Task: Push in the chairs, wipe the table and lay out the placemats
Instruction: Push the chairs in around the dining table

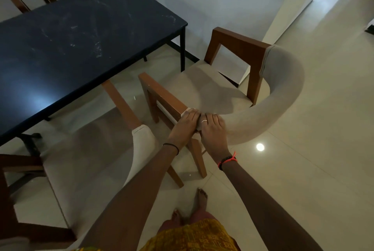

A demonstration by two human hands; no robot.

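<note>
Head view: fingers [209, 118] curl over chair [273, 105].

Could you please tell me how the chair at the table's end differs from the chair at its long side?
The end chair stands clear of the table, its seat fully exposed; the side chair has an armrest reaching under the table's edge. The left hand and right hand grip the end chair's backrest; no hand holds the side chair. Both chairs have wooden frames and pale padding.
</note>
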